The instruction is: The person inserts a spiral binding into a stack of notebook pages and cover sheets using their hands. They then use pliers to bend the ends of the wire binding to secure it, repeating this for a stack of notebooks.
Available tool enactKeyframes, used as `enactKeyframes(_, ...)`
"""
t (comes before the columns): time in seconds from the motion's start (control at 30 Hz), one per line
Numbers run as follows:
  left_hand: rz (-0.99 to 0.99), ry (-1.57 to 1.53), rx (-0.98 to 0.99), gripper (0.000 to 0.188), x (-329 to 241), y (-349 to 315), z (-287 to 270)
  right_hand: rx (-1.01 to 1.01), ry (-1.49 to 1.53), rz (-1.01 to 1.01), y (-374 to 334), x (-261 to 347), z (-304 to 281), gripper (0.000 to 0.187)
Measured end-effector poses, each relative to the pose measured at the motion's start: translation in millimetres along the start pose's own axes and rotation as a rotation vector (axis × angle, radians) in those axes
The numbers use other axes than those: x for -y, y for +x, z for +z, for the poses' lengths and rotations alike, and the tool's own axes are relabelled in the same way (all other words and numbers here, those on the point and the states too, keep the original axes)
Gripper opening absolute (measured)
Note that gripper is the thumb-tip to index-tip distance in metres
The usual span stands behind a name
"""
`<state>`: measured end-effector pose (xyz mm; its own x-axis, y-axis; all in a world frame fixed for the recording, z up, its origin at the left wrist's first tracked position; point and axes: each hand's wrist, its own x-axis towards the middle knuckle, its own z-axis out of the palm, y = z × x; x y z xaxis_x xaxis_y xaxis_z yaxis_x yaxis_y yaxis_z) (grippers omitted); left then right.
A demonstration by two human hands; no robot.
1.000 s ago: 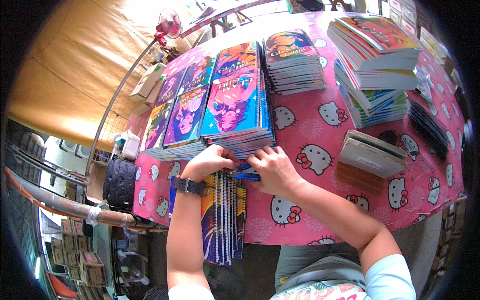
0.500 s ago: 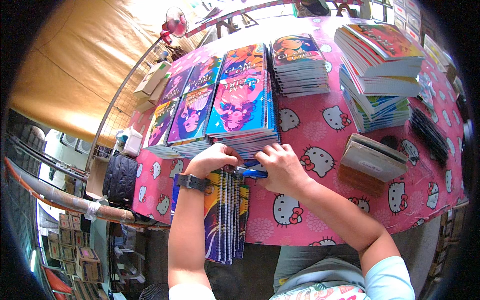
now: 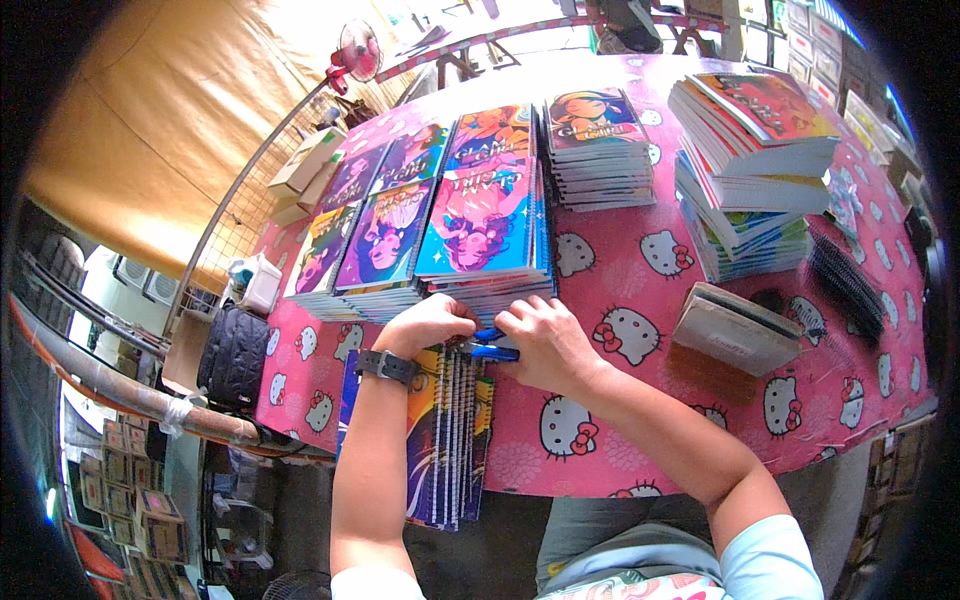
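With the right hand (image 3: 545,342), grasping blue-handled pliers (image 3: 496,353) at the far end of the overlapping spiral-bound notebooks (image 3: 455,440). With the left hand (image 3: 430,325) curled at that same end, cannot tell its exact hold.

We find the view taken from the wearer's head, through the left of two fisheye cameras, facing down and forward across the pink table (image 3: 520,460). We record the left hand (image 3: 430,326) and right hand (image 3: 546,345) close, near mid-frame, the fan (image 3: 358,50) farther off, and straight edges bowing toward the rim.
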<state>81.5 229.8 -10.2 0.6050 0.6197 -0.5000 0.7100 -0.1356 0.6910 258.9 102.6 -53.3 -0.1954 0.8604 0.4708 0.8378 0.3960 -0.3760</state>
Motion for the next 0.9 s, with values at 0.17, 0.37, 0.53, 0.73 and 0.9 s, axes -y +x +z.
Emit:
enactKeyframes(0.17,0.048,0.099,0.02,0.03,-1,-1,2,0.154,0.078,0.081,1,2,-8,0.039)
enactKeyframes(0.37,0.106,0.115,-0.168,0.037,-3,-3,11,0.021,-0.126,0.053,-60,-46,-20,0.039)
enactKeyframes(0.53,0.062,0.333,-0.421,0.037,-7,-2,3,0.075,-0.142,0.148,-102,-55,-25,0.063)
enactKeyframes(0.73,0.384,0.277,-0.636,0.023,-38,-25,18,-0.129,0.322,0.096,-83,-26,-19,0.063)
enactKeyframes(0.9,0.595,0.304,-0.496,0.028,-110,-58,54,0.218,1.952,0.724,-75,14,-43,0.063)
